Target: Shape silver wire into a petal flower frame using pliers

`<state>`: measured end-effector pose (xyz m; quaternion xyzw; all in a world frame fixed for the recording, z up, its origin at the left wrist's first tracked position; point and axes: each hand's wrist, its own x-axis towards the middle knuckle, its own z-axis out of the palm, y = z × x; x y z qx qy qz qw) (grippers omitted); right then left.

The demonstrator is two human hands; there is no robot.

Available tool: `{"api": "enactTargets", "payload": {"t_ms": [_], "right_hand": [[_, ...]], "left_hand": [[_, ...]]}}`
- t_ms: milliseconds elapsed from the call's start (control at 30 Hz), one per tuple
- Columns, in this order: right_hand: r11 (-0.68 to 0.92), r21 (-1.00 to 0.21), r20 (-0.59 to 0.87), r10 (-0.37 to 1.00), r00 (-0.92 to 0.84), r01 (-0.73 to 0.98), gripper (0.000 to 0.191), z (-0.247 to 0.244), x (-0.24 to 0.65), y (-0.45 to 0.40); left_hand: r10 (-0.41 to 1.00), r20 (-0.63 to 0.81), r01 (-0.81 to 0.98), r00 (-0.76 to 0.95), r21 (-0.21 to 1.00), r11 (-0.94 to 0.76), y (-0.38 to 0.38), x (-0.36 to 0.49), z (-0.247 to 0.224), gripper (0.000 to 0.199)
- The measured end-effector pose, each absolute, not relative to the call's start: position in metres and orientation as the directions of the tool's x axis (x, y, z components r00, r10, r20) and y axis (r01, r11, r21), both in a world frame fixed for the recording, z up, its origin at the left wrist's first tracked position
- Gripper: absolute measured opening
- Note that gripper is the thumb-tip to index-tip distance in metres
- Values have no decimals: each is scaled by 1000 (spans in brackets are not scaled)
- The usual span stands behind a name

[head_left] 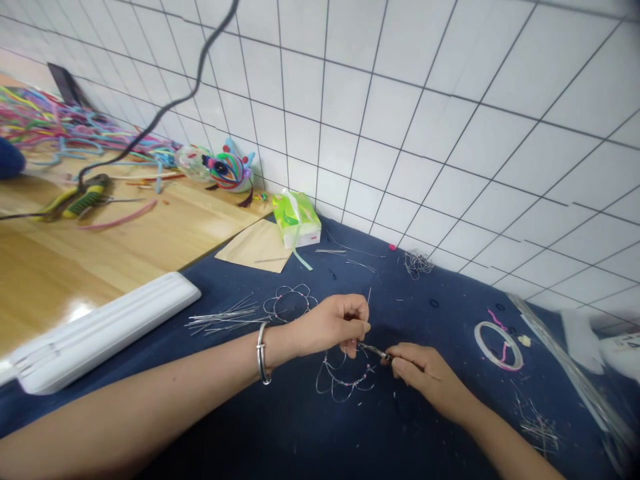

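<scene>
My left hand, with a silver bangle at its wrist, pinches the upper side of a wire flower ring. The ring is thin silver wire bent into petal loops, with small pink spots along it. A short wire end sticks up above my fingers. My right hand is closed around a pair of pliers; their metal jaws reach to the ring beside my left fingertips, and the handles are mostly hidden in my palm. A second wire flower ring lies on the dark blue cloth beyond my left wrist.
Cut wires lie left of my hand, beside a white lamp bar. Behind are a green tissue pack and tangled wire. A tape roll sits right; yellow-green pliers lie on the wooden table. A black cable hangs ahead.
</scene>
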<state>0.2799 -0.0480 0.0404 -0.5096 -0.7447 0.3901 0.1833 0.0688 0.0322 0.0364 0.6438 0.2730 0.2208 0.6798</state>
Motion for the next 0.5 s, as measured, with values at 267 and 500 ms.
{"api": "enactTargets", "payload": {"t_ms": [267,500], "right_hand": [[128,-813,-138,906,-401,568,30,43,284,-43],[174,-791,-117,898,-424,586,29,47,280,-28]], "left_hand": [[645,30,49,764,993,-105,35,63,47,12],[683,76,103,726,971,-217,42,59,53,12]]}}
